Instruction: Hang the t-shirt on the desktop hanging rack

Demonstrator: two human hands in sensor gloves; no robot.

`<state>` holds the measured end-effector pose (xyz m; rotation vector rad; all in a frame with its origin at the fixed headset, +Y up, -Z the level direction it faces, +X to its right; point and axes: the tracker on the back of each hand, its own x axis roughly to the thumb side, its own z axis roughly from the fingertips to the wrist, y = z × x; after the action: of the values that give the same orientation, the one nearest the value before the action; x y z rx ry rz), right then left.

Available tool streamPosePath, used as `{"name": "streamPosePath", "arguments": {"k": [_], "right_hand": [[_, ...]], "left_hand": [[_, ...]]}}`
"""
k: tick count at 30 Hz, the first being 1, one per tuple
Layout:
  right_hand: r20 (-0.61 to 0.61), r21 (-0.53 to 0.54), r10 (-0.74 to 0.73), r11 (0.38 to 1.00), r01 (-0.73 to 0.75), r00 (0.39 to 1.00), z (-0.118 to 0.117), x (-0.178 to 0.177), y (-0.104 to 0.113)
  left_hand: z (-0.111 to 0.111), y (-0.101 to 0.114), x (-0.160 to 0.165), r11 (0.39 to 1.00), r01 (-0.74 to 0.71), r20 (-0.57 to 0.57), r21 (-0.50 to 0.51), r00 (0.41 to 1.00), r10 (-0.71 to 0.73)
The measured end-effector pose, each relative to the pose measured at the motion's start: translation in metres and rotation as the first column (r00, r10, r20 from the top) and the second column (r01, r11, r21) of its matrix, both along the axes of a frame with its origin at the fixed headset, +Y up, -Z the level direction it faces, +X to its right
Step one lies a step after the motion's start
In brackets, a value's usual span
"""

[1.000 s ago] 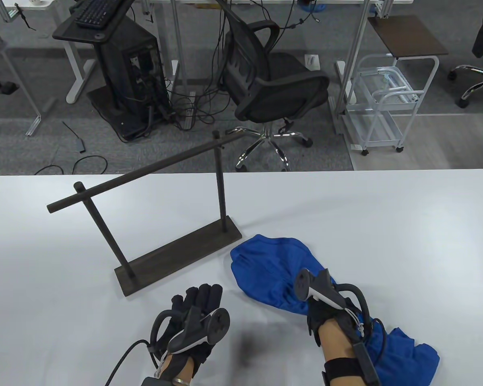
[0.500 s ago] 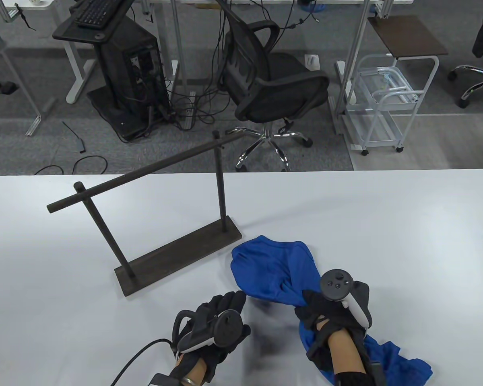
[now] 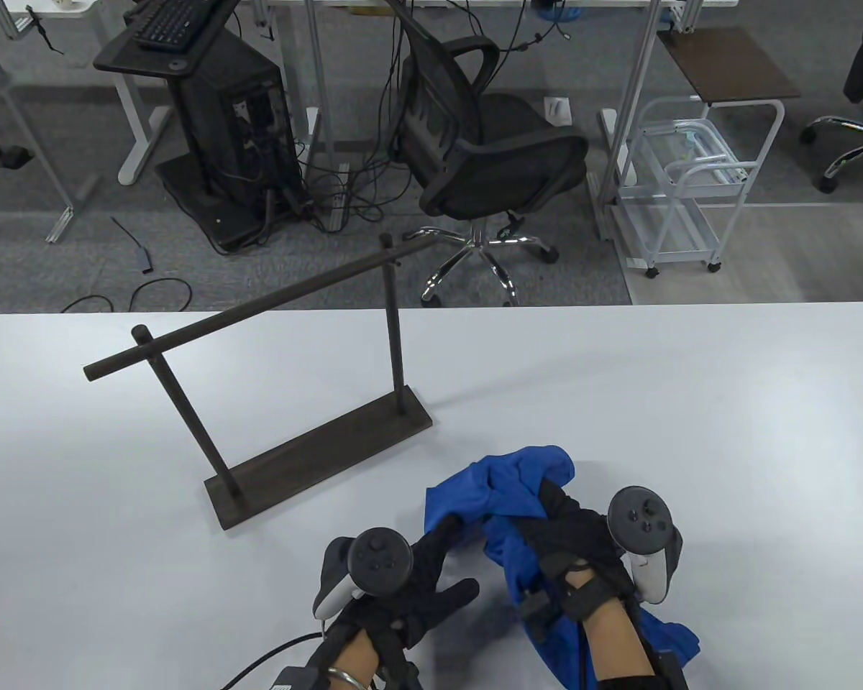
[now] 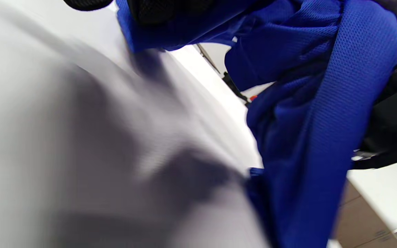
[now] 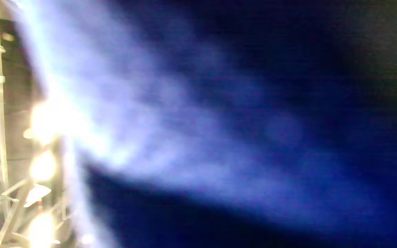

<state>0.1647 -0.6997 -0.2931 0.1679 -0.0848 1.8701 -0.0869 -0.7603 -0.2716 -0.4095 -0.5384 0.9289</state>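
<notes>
- The right hand (image 3: 582, 553) grips the bunched blue t-shirt (image 3: 503, 489), lifted partly off the white desk (image 3: 690, 402).
- The left hand (image 3: 403, 582) pinches the shirt's near edge, just beside the right hand.
- The dark hanging rack (image 3: 316, 445) stands bare beyond the left hand, apart from both hands.

The lower part of the crumpled blue mesh t-shirt (image 3: 518, 503) is hidden under the black-gloved right hand (image 3: 582, 553) and cut off by the table view's bottom edge. The right hand's fingertips are buried in the cloth. The right wrist view is filled with blurred blue fabric (image 5: 253, 137), so nothing else can be told there. The white table top (image 4: 81, 137) is smeared by blur in the left wrist view.
</notes>
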Motion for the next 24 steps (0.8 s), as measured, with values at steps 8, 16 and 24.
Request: {"name": "streamPosePath", "arguments": {"k": [8,16,24], "right_hand": [[-0.209,0.185,-0.161,0.962,0.2,0.965,0.014,-0.015,0.04],[-0.356,0.196,-0.199,0.939,0.281,0.913,0.02,-0.026,0.055],[-0.147,0.123,0.012,0.992,0.006,0.989,0.011,-0.019,0.035]], "left_hand": [[-0.009,-0.001,0.01,0.938,-0.283,0.05,-0.199,0.953,0.298],[-0.024,0.01,0.026,0.805,-0.431,0.132,-0.408,0.845,0.519],[-0.019,-0.003,0.039,0.681,-0.514,0.085,-0.522,0.762,0.641]]}}
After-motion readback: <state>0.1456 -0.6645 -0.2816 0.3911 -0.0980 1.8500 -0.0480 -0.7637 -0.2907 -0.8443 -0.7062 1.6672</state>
